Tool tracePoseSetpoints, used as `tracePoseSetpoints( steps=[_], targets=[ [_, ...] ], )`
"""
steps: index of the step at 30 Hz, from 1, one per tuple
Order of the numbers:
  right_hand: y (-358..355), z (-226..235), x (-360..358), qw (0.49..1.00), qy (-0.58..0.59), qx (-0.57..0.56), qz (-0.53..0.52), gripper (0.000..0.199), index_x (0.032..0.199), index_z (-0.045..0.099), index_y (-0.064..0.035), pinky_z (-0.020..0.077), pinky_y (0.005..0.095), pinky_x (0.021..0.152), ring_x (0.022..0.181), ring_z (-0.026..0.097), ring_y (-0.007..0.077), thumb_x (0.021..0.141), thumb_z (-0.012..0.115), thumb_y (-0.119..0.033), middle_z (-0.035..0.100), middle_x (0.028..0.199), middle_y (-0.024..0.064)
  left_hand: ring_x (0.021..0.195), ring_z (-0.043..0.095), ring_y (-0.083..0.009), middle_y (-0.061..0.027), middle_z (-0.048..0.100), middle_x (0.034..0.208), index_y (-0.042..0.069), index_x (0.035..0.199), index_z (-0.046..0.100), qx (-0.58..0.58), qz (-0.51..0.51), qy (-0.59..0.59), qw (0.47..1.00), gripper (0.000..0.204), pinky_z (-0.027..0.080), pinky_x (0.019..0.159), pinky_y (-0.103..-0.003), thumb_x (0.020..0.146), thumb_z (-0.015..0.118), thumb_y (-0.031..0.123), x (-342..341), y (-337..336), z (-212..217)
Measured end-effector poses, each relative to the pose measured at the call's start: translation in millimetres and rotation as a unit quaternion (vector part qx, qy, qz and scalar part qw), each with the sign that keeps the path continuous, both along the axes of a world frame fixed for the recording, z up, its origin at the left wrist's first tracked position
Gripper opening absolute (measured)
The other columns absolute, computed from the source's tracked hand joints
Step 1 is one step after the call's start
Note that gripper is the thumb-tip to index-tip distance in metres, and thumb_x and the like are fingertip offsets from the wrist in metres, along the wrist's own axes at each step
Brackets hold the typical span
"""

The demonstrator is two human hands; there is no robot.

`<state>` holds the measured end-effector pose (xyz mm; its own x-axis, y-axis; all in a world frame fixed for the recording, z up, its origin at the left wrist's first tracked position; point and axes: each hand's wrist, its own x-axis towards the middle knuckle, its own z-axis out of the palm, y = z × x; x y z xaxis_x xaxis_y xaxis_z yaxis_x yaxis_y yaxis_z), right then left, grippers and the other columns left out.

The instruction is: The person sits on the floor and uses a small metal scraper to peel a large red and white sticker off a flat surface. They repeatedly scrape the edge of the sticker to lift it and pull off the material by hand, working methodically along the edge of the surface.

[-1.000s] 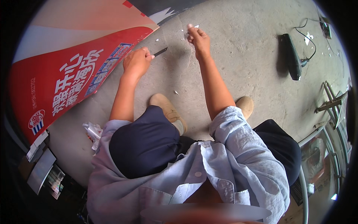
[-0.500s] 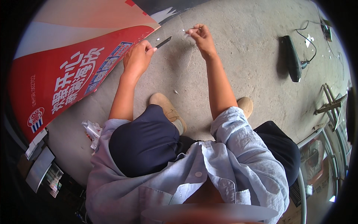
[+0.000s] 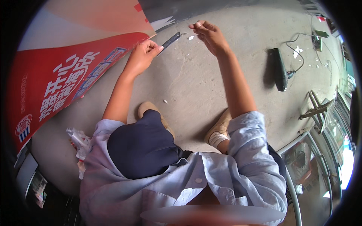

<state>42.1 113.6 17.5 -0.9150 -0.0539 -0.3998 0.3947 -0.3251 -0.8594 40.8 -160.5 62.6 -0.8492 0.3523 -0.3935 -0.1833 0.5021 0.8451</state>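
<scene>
Left hand [image 3: 141, 57] pinches a dark strip [image 3: 172, 40], partly hiding it.

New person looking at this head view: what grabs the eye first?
Probably the big red panel with white lettering, filling the upper left. Next, near top centre, the dark flat blade in the left hand, with the right hand raised beside it. Then the dark, corded tool on the concrete floor at right.
</scene>
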Motion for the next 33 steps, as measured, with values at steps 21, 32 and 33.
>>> tracePoseSetpoints(
  steps=[21, 32, 33],
  targets=[
    [112, 132, 57, 0.956, -0.141, -0.227, 0.122, 0.028, 0.082, 0.048, -0.0154, 0.0432, 0.0296, 0.077, 0.071, 0.046, 0.0100, 0.104, 0.051, -0.033, 0.049, 0.076, -0.0038, 0.070, 0.042, -0.0023, 0.0068, 0.055, 0.076, 0.006, 0.093, 0.063, 0.151, -0.038, -0.056, 0.986, 0.023, 0.033, 0.062, -0.021, 0.096, 0.067, 0.028, 5, 55, 9],
    [84, 105, 47, 0.944, 0.010, 0.200, 0.263, 0.079, 0.155, 0.026, -0.0176, 0.0289, 0.0482, 0.118, 0.142, 0.036, 0.0326, 0.091, 0.072, -0.026, 0.038, 0.154, 0.0147, 0.070, 0.047, -0.0053, 0.0033, 0.057, 0.076, 0.003, 0.091, 0.062, 0.056, -0.020, -0.008, 0.998, 0.027, 0.038, 0.064, -0.024, 0.096, 0.067, 0.029, 19, 33, 39],
    [86, 102, 47, 0.951, 0.006, 0.165, 0.261, 0.076, 0.155, 0.028, -0.0194, 0.0321, 0.0466, 0.117, 0.140, 0.039, 0.0305, 0.092, 0.071, -0.028, 0.041, 0.153, 0.0121, 0.069, 0.047, -0.0055, 0.0030, 0.057, 0.076, 0.003, 0.091, 0.063, 0.040, -0.029, 0.007, 0.999, 0.027, 0.039, 0.063, -0.024, 0.096, 0.067, 0.029, 20, 34, 44]
  ],
)
